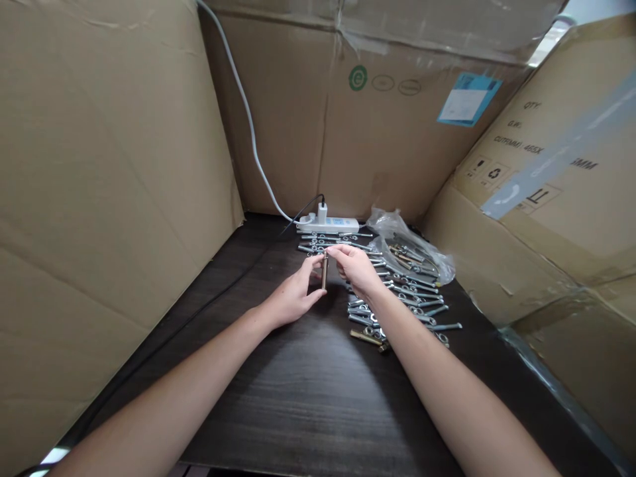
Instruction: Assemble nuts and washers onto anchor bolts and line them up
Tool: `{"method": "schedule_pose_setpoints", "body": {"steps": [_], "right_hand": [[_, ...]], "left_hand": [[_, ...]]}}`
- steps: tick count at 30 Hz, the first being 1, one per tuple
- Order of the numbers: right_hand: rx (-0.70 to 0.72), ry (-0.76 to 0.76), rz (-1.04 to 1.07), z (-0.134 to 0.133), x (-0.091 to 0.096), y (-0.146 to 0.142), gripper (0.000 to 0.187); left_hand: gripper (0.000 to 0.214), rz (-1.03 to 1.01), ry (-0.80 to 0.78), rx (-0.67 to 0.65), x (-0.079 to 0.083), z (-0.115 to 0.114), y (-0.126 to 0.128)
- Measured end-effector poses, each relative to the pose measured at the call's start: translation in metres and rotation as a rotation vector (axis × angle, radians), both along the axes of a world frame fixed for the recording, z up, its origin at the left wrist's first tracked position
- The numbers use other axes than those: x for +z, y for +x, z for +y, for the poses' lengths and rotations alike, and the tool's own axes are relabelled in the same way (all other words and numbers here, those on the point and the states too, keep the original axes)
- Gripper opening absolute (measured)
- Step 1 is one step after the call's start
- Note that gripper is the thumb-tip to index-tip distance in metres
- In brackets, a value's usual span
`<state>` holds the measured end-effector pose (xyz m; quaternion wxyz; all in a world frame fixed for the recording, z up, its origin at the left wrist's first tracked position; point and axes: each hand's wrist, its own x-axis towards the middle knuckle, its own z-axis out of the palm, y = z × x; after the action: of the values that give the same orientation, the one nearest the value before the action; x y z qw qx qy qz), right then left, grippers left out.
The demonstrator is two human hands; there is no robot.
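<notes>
A brass-coloured expansion bolt [324, 271] stands nearly upright in front of me, above the dark table. My left hand [296, 293] is closed on it from the left, thumb at its lower end and fingers behind it. At the bolt's top, my right hand [355, 266] pinches with thumb and fingertips; whether a nut or washer is between them is too small to tell. Silvery bolts [422, 301] with loose nuts and washers lie in rows to the right, partly hidden by my right forearm. Another brass-coloured bolt [365, 338] lies at the near end of these rows.
A clear plastic bag [440, 258] with more bolts lies at the back right. Behind the rows sits a white power strip [330, 225] with a plugged-in charger [322, 212]. A black cable [218, 295] crosses the table's left side. Cardboard boxes [278, 119] wall in three sides.
</notes>
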<state>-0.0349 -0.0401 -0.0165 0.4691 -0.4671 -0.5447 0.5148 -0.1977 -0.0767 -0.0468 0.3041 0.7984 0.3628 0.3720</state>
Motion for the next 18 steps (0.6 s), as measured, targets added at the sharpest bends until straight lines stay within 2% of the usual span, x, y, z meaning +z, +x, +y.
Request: {"method": "schedule_pose_setpoints", "body": {"steps": [5, 8, 13, 18], "right_hand": [[-0.015, 0.056, -0.037, 0.002, -0.004, 0.001, 0.027], [-0.01, 0.181, -0.139, 0.004, -0.008, 0.001, 0.024], [-0.024, 0.369, -0.283, 0.003, -0.011, -0.001, 0.026], [-0.062, 0.516, -0.443, -0.006, -0.008, -0.002, 0.026]], "left_hand": [[0.063, 0.037, -0.002, 0.024, 0.002, -0.001, 0.0], [0.064, 0.021, 0.005, 0.038, 0.004, -0.002, 0.001], [0.081, -0.106, -0.049, 0.001, 0.003, -0.003, 0.004], [0.08, -0.172, -0.084, -0.035, 0.003, -0.003, 0.006]]}}
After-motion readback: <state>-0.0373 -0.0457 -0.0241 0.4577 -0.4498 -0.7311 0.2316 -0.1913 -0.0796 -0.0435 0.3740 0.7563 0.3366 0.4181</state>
